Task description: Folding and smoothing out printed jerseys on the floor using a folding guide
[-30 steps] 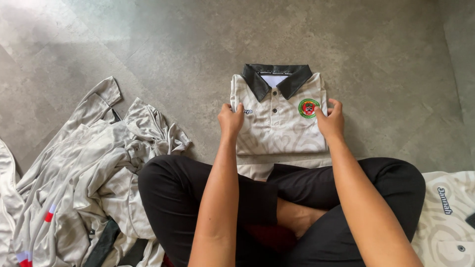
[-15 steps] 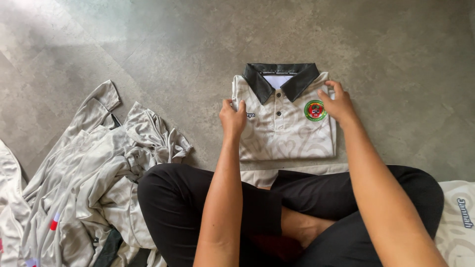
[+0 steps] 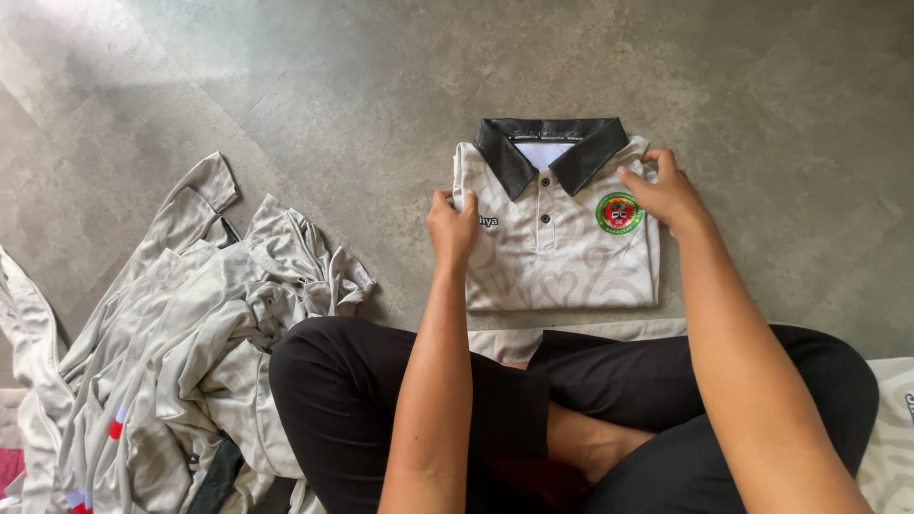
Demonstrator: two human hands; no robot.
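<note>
A folded cream polo shirt (image 3: 562, 257) with a dark collar, buttons and a round green and red badge lies flat on the grey floor in front of my crossed legs. My left hand (image 3: 451, 225) grips the shirt's left edge near the shoulder. At the upper right corner, beside the badge, my right hand (image 3: 664, 192) holds the shirt's right edge. Both arms reach forward over my black trousers (image 3: 381, 400).
A loose heap of similar pale shirts (image 3: 162, 362) lies on the floor to my left. Another pale garment (image 3: 890, 438) shows at the lower right edge. A strip of cloth (image 3: 505, 341) pokes out under the folded shirt. The floor is grey stone tiles (image 3: 286, 95).
Both hands slid up the folded shirt from its middle to its upper corners, and the shirt sits slightly further right and away from me.
</note>
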